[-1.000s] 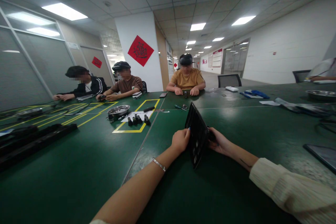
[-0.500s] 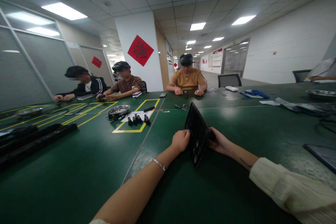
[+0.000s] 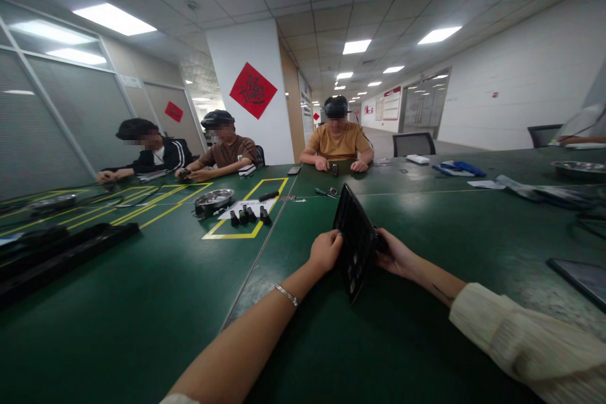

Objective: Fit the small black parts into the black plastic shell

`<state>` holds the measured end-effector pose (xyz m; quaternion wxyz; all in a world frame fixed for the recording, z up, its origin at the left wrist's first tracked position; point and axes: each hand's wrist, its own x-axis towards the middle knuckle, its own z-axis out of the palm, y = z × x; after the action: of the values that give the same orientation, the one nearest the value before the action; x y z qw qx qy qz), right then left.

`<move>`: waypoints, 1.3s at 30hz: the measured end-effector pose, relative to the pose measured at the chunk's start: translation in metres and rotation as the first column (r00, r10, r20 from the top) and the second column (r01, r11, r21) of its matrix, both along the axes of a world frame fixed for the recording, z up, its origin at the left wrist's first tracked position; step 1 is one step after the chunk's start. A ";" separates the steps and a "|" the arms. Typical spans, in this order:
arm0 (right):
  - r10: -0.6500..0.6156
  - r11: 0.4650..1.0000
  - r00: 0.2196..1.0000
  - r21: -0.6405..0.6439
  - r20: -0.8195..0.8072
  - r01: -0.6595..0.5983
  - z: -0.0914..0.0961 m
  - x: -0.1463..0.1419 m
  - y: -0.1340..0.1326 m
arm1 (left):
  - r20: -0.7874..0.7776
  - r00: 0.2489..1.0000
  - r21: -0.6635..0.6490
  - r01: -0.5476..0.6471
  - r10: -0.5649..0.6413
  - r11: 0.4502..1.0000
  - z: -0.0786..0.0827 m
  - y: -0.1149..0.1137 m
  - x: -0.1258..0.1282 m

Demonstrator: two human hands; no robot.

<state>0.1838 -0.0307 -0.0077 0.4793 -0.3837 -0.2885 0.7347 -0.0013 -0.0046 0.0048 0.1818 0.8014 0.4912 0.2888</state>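
Counter point(image 3: 142, 303): a wide dark green top with yellow tape lines on its left half; it carries everything named below.
People opposite point(image 3: 337, 142): three sit along the far edge, each with their own hands on small items, well apart from the wearer's hands.
Long black trays point(image 3: 61, 252): lie flat at the far left, away from both hands.
Black panel point(image 3: 355, 246): a flat dark plate standing tilted on its lower edge on the counter, straight ahead of the wearer and between the two hands; small cut-outs show on the face turned left.
Left hand point(image 3: 326, 251): fingers curled around the panel's near left edge, grasping it.
Right hand point(image 3: 396, 255): pressed to the panel's back and right side, thumb on the edge. Most of the fingers are hidden behind the plate, but it reads as a grasp.
Metal bowl point(image 3: 214, 199): sits at the far corner of a yellow taped box, out of reach.
Small black parts point(image 3: 249, 217): a cluster just beside the bowl, inside the same box.
Step in hand: by the look of it, the panel is being steadied upright with both hands.
Next move calls for: an even grip on both sides, since a plate balanced on one edge would tip or slide if either hand let go.
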 end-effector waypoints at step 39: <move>-0.006 1.000 1.000 0.018 0.016 0.006 0.002 0.000 -0.002 | -0.207 0.974 0.087 -0.070 0.087 0.994 0.000 -0.004 0.001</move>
<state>0.1833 -0.0328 -0.0059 0.4828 -0.3861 -0.2975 0.7276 -0.0007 -0.0090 0.0047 0.0853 0.8140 0.5272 0.2284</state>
